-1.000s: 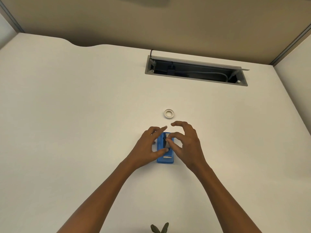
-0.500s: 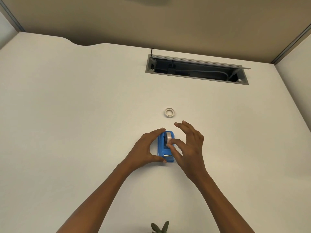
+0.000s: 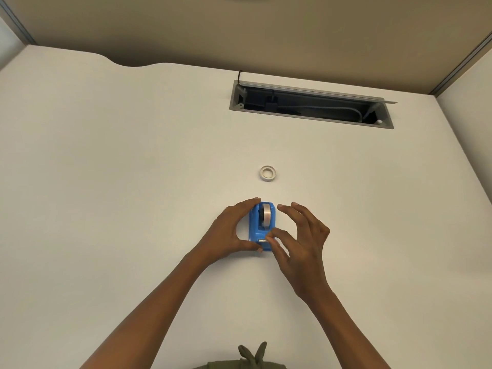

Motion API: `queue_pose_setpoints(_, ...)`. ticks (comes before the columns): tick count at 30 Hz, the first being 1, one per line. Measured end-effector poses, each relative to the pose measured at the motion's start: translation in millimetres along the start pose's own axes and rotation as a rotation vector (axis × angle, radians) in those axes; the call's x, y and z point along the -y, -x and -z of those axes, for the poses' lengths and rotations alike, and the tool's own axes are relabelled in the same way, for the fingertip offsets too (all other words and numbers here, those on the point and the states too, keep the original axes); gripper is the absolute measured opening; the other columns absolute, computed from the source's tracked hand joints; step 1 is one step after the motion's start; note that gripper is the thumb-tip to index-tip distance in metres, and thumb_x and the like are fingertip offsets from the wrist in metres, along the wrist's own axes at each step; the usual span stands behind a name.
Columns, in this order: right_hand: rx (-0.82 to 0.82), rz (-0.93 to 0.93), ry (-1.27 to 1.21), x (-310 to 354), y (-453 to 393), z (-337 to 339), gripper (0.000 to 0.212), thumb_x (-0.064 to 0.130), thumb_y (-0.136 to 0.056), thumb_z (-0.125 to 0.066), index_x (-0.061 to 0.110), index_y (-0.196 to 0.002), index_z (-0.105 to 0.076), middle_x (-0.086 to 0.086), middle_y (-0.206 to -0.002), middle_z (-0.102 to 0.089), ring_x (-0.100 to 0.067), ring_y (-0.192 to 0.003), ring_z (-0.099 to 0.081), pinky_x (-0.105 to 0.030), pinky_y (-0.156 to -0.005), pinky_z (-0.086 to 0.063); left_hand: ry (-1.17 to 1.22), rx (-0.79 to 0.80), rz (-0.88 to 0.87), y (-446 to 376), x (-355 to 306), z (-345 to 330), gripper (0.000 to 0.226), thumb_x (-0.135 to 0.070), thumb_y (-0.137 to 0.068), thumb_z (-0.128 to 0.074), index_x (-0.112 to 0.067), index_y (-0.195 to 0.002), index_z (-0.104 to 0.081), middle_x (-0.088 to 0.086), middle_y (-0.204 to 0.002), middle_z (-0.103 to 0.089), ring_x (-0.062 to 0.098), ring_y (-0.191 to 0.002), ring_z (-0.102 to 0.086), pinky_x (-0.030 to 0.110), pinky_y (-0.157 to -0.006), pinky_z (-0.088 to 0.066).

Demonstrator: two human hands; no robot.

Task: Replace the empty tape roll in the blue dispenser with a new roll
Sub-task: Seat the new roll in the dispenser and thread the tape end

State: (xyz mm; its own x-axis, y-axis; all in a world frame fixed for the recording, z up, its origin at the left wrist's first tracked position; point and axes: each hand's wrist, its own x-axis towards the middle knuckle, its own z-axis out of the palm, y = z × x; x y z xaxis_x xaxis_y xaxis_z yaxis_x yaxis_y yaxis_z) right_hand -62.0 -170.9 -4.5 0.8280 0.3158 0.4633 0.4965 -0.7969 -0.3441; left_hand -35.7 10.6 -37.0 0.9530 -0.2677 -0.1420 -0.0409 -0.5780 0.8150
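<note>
1. White table (image 3: 133,182) fills the view, with a beige partition behind it and an open cable tray (image 3: 311,107) set into the far side.
2. The blue dispenser (image 3: 255,230) is gripped by the left hand (image 3: 229,235): thumb at the near end, fingers curled over the far end.
3. The right hand (image 3: 300,238) is held half open just beside the dispenser; its thumb and forefinger are pinched at the cutter end, perhaps on the tape's loose end, though this cannot be told.
4. A roll of tape (image 3: 265,216) is seated upright in the dispenser, so the swap is judged largely done.
5. A small white ring (image 3: 268,173), probably the empty core, lies flat on the table beyond the dispenser, apart from it.
6. What is left appears to be drawing the tape to the cutter and letting go.
</note>
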Motion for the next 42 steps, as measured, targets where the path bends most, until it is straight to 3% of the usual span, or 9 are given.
queue_pose_setpoints(11, 0.002, 0.068, 0.121, 4, 16, -6, 0.037, 0.033, -0.096, -0.039, 0.016, -0.083, -0.068, 0.000, -0.131, -0.044, -0.026, -0.125, -0.041, -0.043, -0.091, -0.025, 0.016, -0.008, -0.002, 1, -4, 1, 0.088, -0.040, -0.061, -0.081, -0.063, -0.117, -0.018, -0.046, -0.121, -0.022, -0.008, -0.114, -0.035, 0.021, -0.102, -0.031)
queue_pose_setpoints(21, -0.020, 0.140, 0.237, -1, 19, -8, 0.017, 0.024, -0.090, -0.054, 0.016, -0.083, -0.067, 0.001, -0.129, -0.045, -0.024, -0.125, -0.042, -0.045, -0.089, -0.027, 0.009, -0.009, 0.002, 1, -4, 2, 0.089, -0.039, -0.061, -0.082, -0.063, -0.117, -0.017, -0.047, -0.121, -0.021, -0.008, -0.114, -0.035, 0.020, -0.101, -0.030)
queue_pose_setpoints(26, -0.028, 0.127, 0.266, 0, 21, -15, 0.023, 0.025, -0.094, -0.047, 0.016, -0.085, -0.066, 0.001, -0.128, -0.046, -0.023, -0.125, -0.043, -0.045, -0.090, -0.027, 0.007, 0.000, 0.011, 1, -4, 1, 0.088, -0.039, -0.063, -0.081, -0.060, -0.120, -0.016, -0.046, -0.122, -0.020, -0.016, -0.112, -0.033, 0.019, -0.101, -0.030)
queue_pose_setpoints(32, -0.106, 0.219, 0.327, 1, 21, -17, 0.014, 0.015, -0.091, -0.055, 0.015, -0.081, -0.064, -0.002, -0.126, -0.058, -0.022, -0.125, -0.044, -0.046, -0.092, -0.025, -0.003, -0.003, 0.013, 2, -5, 2, 0.088, -0.037, -0.063, -0.081, -0.056, -0.122, -0.018, -0.043, -0.122, -0.022, -0.007, -0.115, -0.035, 0.019, -0.101, -0.030)
queue_pose_setpoints(36, -0.114, 0.261, 0.374, -1, 24, -19, 0.007, 0.013, -0.085, -0.065, 0.017, -0.080, -0.067, -0.002, -0.132, -0.047, -0.022, -0.129, -0.039, -0.046, -0.095, -0.021, -0.002, -0.004, 0.017, 1, -7, 1, 0.088, -0.038, -0.063, -0.081, -0.057, -0.121, -0.017, -0.041, -0.122, -0.023, -0.006, -0.114, -0.035, 0.019, -0.100, -0.030)
queue_pose_setpoints(42, -0.120, 0.221, 0.378, 1, 30, -12, 0.024, 0.005, -0.091, -0.053, 0.018, -0.087, -0.072, -0.008, -0.135, -0.050, -0.023, -0.125, -0.046, -0.044, -0.088, -0.028, 0.013, -0.006, 0.029, 3, -7, 0, 0.090, -0.042, -0.063, -0.080, -0.052, -0.128, -0.018, -0.036, -0.128, -0.026, -0.007, -0.117, -0.034, 0.020, -0.102, -0.030)
